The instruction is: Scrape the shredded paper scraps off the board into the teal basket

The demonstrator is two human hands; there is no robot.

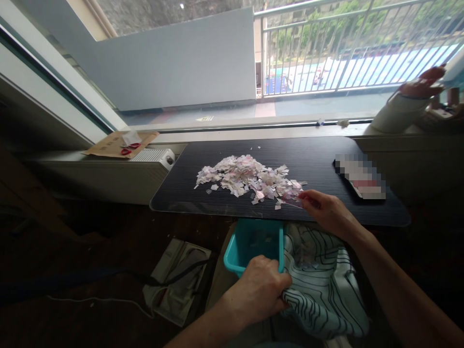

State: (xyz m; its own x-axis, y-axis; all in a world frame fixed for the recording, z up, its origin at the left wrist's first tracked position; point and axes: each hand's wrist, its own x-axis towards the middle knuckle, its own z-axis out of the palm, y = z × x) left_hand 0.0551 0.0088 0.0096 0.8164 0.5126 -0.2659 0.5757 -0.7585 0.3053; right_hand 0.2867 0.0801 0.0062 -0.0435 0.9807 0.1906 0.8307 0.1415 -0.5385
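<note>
A loose heap of small white and pinkish paper scraps (242, 174) lies on the black tabletop (181, 193). At the heap's right end, my right hand (324, 210) pinches a thin, see-through flat piece (293, 202) against the table, among the scraps. My left hand (259, 285) is closed over the near rim of a turquoise plastic bin (235, 246), its fingertips hidden. A few pale bits show dimly inside the bin. Beside it, a white cloth with dark stripes (322, 285) touches my left hand, with some clear bits on it.
A phone-like flat object (360, 179), blurred out, lies on the table's right. Red-handled scissors (128, 149) rest on brown cardboard (105, 145) near the radiator (154, 157). An open box (181, 280) sits on the floor at left. Another person's hand (422, 84) shows by the window.
</note>
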